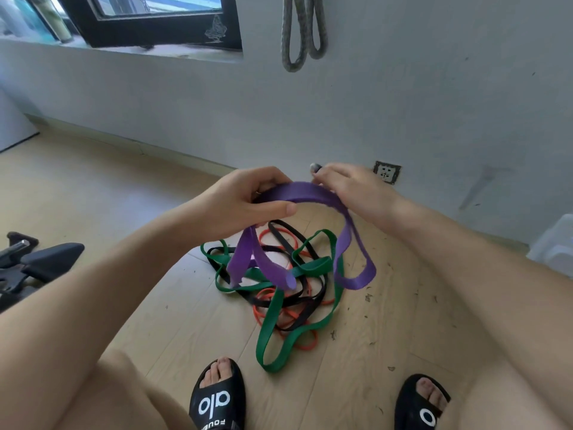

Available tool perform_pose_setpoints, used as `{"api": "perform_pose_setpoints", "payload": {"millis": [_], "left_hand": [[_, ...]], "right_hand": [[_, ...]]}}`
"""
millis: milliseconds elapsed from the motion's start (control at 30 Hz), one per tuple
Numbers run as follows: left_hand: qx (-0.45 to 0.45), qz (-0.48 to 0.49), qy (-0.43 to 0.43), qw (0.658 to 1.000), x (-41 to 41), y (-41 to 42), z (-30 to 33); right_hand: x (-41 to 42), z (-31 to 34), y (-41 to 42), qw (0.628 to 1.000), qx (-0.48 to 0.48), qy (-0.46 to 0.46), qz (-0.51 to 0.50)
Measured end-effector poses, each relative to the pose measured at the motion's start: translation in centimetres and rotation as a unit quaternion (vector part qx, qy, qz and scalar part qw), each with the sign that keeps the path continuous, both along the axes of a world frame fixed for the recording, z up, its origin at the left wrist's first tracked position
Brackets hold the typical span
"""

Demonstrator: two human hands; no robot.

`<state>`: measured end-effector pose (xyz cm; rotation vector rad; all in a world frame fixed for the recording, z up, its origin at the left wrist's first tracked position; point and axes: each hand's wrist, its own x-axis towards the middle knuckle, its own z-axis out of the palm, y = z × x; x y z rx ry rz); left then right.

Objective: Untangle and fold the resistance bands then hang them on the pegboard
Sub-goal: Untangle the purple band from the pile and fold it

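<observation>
A wide purple band (305,193) is held up over the floor, stretched between both hands. My left hand (248,198) grips its left end with fingers and thumb curled round it. My right hand (356,187) holds its right part, fingers curled over the top. Purple loops hang down from both hands. Beneath them a tangle lies on the floor: a green band (273,333), a black band (305,301) and an orange band (305,346) wound through each other. A grey-green band (302,32) hangs doubled on the wall above; its hook is out of view.
A grey wall (403,103) with a socket (387,172) stands close ahead. Black equipment (37,262) lies at the left on the wooden floor. My feet in black slides (218,398) stand just behind the tangle. A window sill runs along the upper left.
</observation>
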<state>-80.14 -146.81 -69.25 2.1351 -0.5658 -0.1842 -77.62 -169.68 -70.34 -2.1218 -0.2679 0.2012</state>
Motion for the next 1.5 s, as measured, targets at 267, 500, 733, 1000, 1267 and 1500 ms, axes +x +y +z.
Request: {"api": "perform_pose_setpoints", "payload": {"millis": [267, 500, 733, 1000, 1267, 1500], "left_hand": [[0.072, 0.016, -0.071, 0.995, -0.6, -1.9, -0.5], [0.135, -0.037, 0.009, 0.99, -0.1, -1.2, -0.8], [0.163, -0.032, 0.019, 0.986, 0.6, -0.9, -1.8], [0.045, 0.004, -0.01, 0.999, 0.0, -1.4, -1.0], [0.016, 0.012, -0.023, 1.0, 0.0, -1.7, -0.4], [0.054, -0.038, 0.058, 0.996, 0.7, -1.4, -1.5]], "right_hand": [[-1.3, -0.1, 3.3, 1.0, 0.004, -0.017, 0.017], [-1.0, 0.7, 2.9, 0.99, 0.135, -0.026, -0.017], [0.0, 1.6, 0.8, 0.976, 0.192, -0.018, -0.097], [-0.5, 0.0, -0.6, 0.996, -0.083, 0.02, 0.022], [-0.7, 0.4, 0.8, 0.983, 0.171, 0.041, 0.055], [-1.1, 1.8, 1.0, 0.969, 0.243, 0.038, 0.028]]}}
